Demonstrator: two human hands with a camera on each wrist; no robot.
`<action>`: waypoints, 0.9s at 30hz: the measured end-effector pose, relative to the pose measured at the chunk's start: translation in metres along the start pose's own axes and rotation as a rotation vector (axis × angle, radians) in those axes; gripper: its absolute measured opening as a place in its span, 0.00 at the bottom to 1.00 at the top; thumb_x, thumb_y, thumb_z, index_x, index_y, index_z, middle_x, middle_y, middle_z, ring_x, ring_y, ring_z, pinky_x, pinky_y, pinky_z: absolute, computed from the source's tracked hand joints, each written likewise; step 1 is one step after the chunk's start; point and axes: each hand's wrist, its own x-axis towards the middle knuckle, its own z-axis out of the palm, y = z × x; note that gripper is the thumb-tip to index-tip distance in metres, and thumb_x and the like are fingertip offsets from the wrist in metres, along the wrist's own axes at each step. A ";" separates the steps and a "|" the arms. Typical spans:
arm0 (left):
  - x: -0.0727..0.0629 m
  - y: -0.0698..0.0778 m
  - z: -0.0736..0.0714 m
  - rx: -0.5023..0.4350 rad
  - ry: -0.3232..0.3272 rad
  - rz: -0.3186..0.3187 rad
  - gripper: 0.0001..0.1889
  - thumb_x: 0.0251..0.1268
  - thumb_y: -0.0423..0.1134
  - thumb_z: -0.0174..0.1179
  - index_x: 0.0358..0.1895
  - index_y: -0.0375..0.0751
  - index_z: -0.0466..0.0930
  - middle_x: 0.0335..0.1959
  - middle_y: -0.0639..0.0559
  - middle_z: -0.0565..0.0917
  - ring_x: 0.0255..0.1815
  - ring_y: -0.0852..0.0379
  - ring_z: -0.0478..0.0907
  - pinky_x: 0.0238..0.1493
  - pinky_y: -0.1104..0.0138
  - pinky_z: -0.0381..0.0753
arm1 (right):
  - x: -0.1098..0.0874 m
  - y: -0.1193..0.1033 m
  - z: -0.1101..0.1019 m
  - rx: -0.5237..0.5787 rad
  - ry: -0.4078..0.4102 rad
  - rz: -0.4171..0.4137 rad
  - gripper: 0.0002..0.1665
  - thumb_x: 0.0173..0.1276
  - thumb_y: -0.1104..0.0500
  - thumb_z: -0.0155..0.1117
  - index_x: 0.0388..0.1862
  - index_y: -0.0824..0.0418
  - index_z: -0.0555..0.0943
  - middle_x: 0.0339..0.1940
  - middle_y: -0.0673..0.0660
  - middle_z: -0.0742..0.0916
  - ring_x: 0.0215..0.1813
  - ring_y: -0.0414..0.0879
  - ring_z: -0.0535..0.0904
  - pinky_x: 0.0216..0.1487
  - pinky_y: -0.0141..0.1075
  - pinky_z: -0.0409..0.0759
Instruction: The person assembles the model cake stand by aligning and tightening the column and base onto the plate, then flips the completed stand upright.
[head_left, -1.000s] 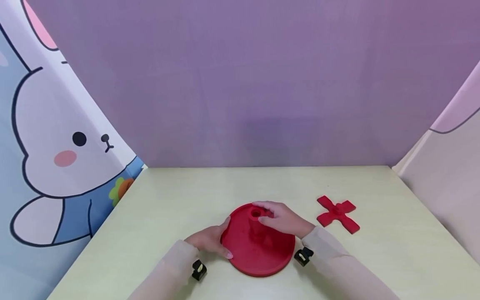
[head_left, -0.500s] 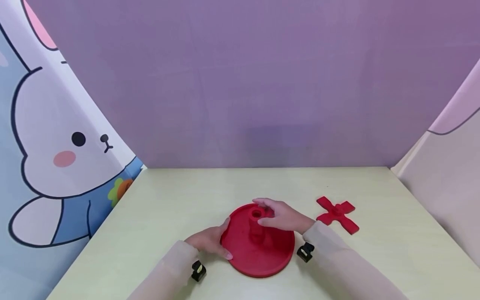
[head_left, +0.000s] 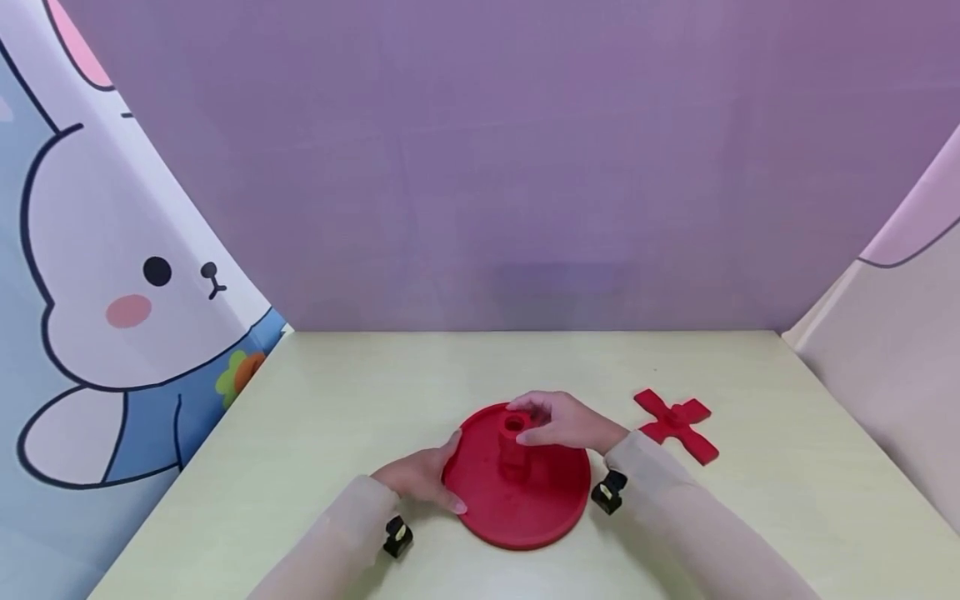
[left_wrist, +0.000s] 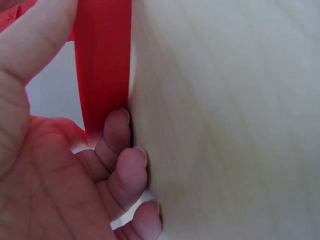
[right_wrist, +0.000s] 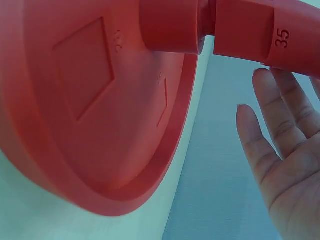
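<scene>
A round red base (head_left: pixel 525 525) with a raised rim lies on the table, my left hand (head_left: pixel 418 477) holding its left edge. In the left wrist view the fingertips (left_wrist: pixel 131 172) curl in at the rim, near the tabletop. A red tube (head_left: pixel 513 452) with a hole in its top stands upright at the base's middle. My right hand (head_left: pixel 573 422) grips its upper end between thumb and fingers. The right wrist view shows the tube (right_wrist: pixel 245 30), marked 35, above a wider stub (right_wrist: pixel 170 25) on the base, with a narrow neck showing between them.
A flat red four-armed piece (head_left: pixel 677 417) with a small central knob lies on the table, right of the base. The pale wooden table (head_left: pixel 360 383) ends at a purple back panel (head_left: pixel 480 167). A rabbit-print panel (head_left: pixel 112 250) stands along the left side.
The right hand has risen slightly and its fingers curl more closely round the tube's top. The left hand, base and four-armed piece stay in place.
</scene>
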 end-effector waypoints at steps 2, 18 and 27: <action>0.000 0.000 0.000 -0.003 0.002 -0.004 0.58 0.47 0.41 0.75 0.76 0.34 0.43 0.69 0.39 0.65 0.68 0.39 0.60 0.60 0.46 0.69 | 0.002 0.000 0.001 0.004 0.012 0.018 0.28 0.59 0.61 0.72 0.57 0.67 0.74 0.48 0.58 0.82 0.46 0.49 0.78 0.42 0.39 0.83; -0.001 -0.001 0.002 -0.011 0.003 0.011 0.58 0.47 0.41 0.75 0.76 0.33 0.43 0.68 0.38 0.65 0.68 0.38 0.60 0.60 0.47 0.70 | 0.002 -0.001 0.001 0.003 -0.057 0.042 0.33 0.62 0.60 0.68 0.65 0.68 0.72 0.52 0.59 0.81 0.49 0.48 0.79 0.44 0.40 0.82; -0.002 0.000 0.000 -0.032 -0.006 0.004 0.58 0.47 0.41 0.75 0.76 0.34 0.43 0.68 0.40 0.66 0.67 0.40 0.61 0.59 0.48 0.71 | 0.003 -0.004 0.009 -0.071 0.059 0.051 0.32 0.59 0.57 0.72 0.60 0.65 0.74 0.46 0.56 0.81 0.46 0.49 0.78 0.41 0.39 0.83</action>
